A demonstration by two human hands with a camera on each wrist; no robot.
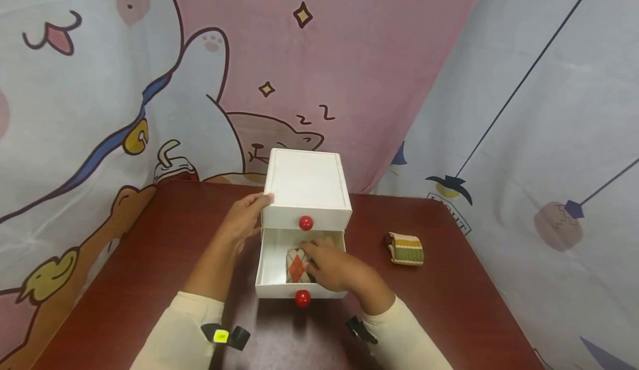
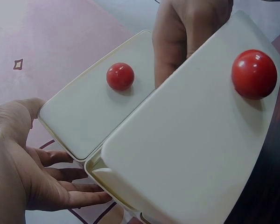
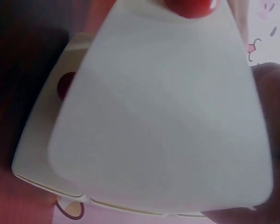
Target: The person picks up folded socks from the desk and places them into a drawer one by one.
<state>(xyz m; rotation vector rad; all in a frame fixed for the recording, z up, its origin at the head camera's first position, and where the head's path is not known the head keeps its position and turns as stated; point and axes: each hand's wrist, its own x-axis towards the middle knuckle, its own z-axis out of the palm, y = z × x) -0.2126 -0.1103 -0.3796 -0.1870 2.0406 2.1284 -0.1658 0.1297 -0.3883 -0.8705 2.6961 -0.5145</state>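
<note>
A small white two-drawer box (image 1: 307,178) stands on the table, its lower drawer (image 1: 273,291) pulled out and its upper drawer closed. My left hand (image 1: 242,220) rests against the box's left side, thumb at the top edge; in the left wrist view its fingers (image 2: 70,196) lie fairly straight along the side. Inside the lower drawer, my right hand (image 1: 331,267) is at a folded argyle cloth piece (image 1: 295,264), perhaps a sock, touching its right part. The drawer front (image 2: 177,130) hides those fingertips in the left wrist view, so their grip is unclear.
A folded striped cloth piece (image 1: 406,249) in green, yellow and cream lies on the dark red table (image 1: 439,303), right of the box. Red round knobs (image 1: 306,223) stick out from both drawer fronts. A cartoon-printed curtain (image 1: 349,81) hangs behind the table.
</note>
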